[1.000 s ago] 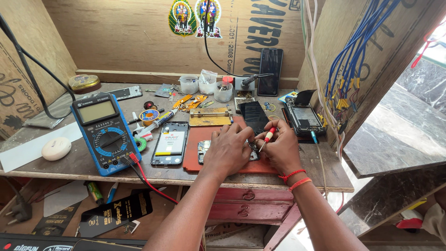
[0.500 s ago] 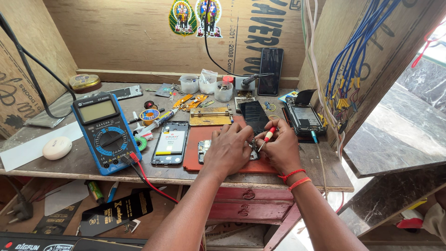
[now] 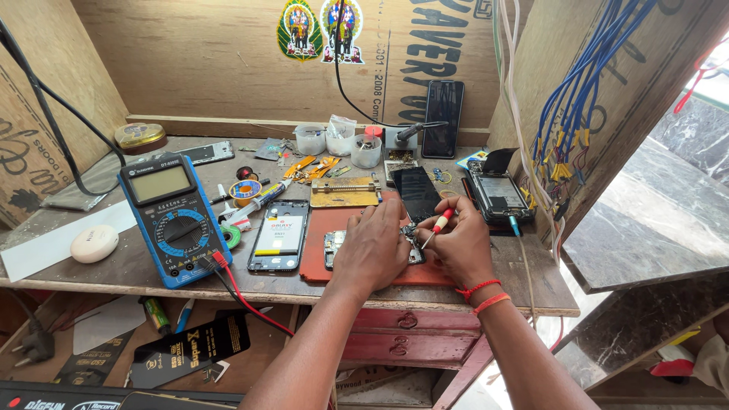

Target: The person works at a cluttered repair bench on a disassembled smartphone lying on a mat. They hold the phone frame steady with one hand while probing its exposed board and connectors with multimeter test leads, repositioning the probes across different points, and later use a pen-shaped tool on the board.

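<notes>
Head view: right hand [image 3: 459, 247] pinches slim red-tipped screwdriver [image 3: 436, 226].

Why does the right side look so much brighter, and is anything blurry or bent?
Head view: daylight floods the stone slab at right, nearly washing it out; the wooden bench is evenly lit and sharp, hands included; the wide lens bows the plywood walls outward toward the edges.
</notes>
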`<state>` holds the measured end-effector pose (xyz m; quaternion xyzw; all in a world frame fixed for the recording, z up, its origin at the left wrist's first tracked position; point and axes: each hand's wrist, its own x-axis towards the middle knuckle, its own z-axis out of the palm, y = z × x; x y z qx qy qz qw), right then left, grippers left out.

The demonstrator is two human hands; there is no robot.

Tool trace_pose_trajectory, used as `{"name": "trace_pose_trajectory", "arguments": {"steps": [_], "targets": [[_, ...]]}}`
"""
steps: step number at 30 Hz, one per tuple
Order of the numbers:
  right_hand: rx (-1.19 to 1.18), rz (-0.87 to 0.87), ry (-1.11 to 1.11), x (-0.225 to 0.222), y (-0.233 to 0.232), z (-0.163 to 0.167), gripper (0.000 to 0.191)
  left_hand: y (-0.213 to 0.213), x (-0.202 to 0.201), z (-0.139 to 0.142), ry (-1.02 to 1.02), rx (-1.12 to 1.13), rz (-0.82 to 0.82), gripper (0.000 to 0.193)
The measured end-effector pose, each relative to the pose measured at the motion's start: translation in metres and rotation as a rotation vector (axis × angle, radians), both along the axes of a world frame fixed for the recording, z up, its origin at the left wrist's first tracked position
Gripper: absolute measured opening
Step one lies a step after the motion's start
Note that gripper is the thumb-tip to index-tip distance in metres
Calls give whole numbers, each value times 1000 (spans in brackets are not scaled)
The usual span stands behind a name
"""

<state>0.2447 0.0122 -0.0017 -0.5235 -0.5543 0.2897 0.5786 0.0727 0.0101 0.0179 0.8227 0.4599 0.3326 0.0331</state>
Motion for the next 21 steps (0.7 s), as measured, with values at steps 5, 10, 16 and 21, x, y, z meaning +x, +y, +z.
{"name": "trace_pose_trajectory", "arguments": {"steps": [5,10,16,21], "targets": [[15,-12,-43,-1,-3,4,44,-1,0,-1,5,51,13,37],[31,-17,-58,0,-5,5,44,-2,1,-1,1,67,29,36],[-5,-7,-60,-5,-7,7,47,-2,1,-4,-38,78,9,32],[55,36,-59,-3,-7,7,45,-1,1,-4,-29,85,11,32]]}}
